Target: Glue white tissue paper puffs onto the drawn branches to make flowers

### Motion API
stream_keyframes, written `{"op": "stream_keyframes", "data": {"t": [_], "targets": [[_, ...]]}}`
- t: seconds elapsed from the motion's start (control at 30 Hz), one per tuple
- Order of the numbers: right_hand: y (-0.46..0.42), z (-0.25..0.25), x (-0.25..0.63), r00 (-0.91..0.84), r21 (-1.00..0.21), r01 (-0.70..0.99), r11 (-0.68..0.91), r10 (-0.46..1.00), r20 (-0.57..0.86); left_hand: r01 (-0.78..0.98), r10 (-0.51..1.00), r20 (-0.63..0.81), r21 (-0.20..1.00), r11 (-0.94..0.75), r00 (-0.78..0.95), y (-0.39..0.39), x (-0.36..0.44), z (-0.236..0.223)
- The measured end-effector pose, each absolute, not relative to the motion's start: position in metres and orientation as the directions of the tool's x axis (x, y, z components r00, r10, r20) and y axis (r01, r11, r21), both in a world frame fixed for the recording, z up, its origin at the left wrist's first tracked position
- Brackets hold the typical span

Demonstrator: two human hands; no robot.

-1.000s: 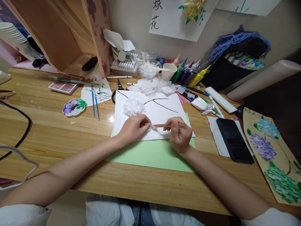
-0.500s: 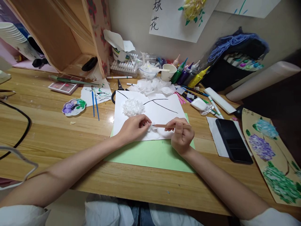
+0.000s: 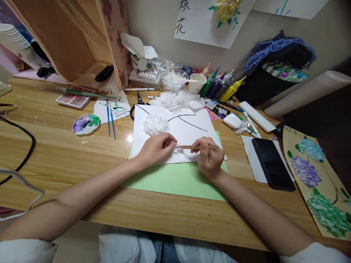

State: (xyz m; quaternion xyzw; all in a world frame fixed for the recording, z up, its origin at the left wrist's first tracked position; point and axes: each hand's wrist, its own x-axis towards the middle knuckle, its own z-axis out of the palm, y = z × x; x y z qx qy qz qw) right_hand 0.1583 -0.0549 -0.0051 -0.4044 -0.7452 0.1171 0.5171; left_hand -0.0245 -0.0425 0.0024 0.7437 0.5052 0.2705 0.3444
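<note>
My right hand (image 3: 211, 156) is closed around a slim brown pencil-like stick (image 3: 187, 147), held nearly level with its narrow end toward the left. At that end, the fingertips of my left hand (image 3: 156, 149) pinch together by a small bit of white tissue paper (image 3: 178, 150); the fingers partly hide it. Both hands are over a white sheet (image 3: 189, 135) with black branch lines drawn on it. A fluffy white tissue flower (image 3: 155, 124) sits on the sheet, just beyond my left hand. Underneath lies a green sheet (image 3: 175, 180).
Behind the sheet are a tissue paper pile (image 3: 175, 100), black scissors (image 3: 139, 98), a paper cup (image 3: 196, 83) and paint bottles (image 3: 218, 86). A paint palette (image 3: 86, 124) and two blue brushes (image 3: 111, 118) lie left; a phone (image 3: 272, 164) and flower picture (image 3: 315, 182) lie right.
My right hand has shifted slightly left with the stick. My left hand has stayed nearly in place, still pinching at the stick's end.
</note>
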Motion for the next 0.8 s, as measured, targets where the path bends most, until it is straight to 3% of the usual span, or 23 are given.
{"op": "stream_keyframes", "data": {"t": [0.23, 0.33, 0.53, 0.8], "targets": [[-0.0514, -0.0054, 0.1553, 0.017, -0.702, 0.498, 0.509, 0.804, 0.594, 0.507, 0.936, 0.036, 0.833, -0.222, 0.35, -0.0435, -0.0252, 0.0077], [-0.0529, -0.0075, 0.1561, 0.021, -0.724, 0.455, 0.519, 0.806, 0.591, 0.496, 0.936, 0.026, 0.842, -0.21, 0.352, -0.0432, -0.0253, 0.008], [-0.0569, -0.0102, 0.1594, -0.03, -0.691, 0.364, 0.625, 0.749, 0.662, 0.507, 0.936, 0.027, 0.835, -0.214, 0.351, -0.0427, -0.0248, 0.0084], [-0.0558, -0.0042, 0.1567, -0.151, -0.574, 0.443, 0.689, 0.688, 0.71, 0.502, 0.938, 0.028, 0.839, -0.21, 0.346, -0.0433, -0.025, 0.0078]]}}
